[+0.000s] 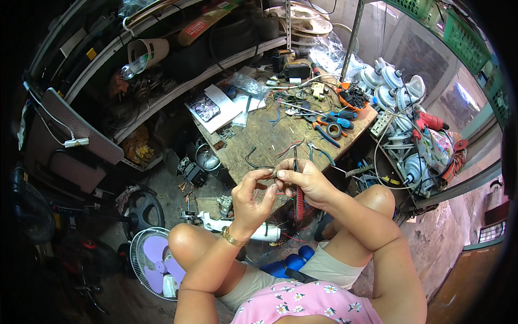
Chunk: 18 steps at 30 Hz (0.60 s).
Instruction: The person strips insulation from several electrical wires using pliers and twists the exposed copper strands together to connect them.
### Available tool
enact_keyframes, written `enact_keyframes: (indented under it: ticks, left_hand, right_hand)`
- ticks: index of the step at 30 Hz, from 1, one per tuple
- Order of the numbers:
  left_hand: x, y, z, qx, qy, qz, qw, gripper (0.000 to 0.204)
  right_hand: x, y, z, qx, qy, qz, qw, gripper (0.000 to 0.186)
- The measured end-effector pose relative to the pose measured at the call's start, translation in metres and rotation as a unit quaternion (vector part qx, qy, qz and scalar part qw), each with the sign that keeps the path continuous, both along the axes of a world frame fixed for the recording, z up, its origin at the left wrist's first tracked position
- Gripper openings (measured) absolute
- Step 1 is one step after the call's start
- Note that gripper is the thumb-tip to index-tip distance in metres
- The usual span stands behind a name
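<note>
Over the near edge of the wooden worktable (243, 137), my two hands meet at their fingertips. My left hand (252, 194), with a gold band at its wrist, pinches a small dark piece too small to name. From the other side my right hand (303, 181) pinches at the same spot with thumb and forefinger. A long thin thing with a dark upper end and a red ribbed lower part (299, 205) passes upright at my right fingers; whether they hold it is unclear. Just beyond lie pliers (322, 154) and a few red and dark wires (290, 148).
Several hand tools, a tape roll (334, 129) and screwdrivers (341, 115) lie on the table's right side. White papers (222, 105) and a patterned phone-like item are at left. White fan motors (388, 97) crowd the right. A purple-bladed fan (160, 267) stands by my left knee.
</note>
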<state>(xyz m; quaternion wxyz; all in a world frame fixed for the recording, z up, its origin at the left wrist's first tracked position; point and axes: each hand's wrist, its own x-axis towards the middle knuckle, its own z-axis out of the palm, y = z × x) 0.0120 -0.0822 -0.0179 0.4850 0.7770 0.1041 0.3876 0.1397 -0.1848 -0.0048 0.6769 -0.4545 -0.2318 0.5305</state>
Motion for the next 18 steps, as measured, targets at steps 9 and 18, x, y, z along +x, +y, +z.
enact_keyframes:
  ticks: [9, 18]
  left_hand:
    - [0.005, 0.012, 0.002, -0.301, -0.034, -0.011, 0.953, 0.009]
    - [0.005, 0.018, 0.006, 0.083, -0.004, 0.045, 0.996, 0.005]
  right_hand:
    - [-0.005, 0.004, -0.009, 0.007, -0.088, -0.041, 0.995, 0.019]
    - [-0.001, 0.015, -0.009, -0.055, -0.132, 0.018, 0.989, 0.031]
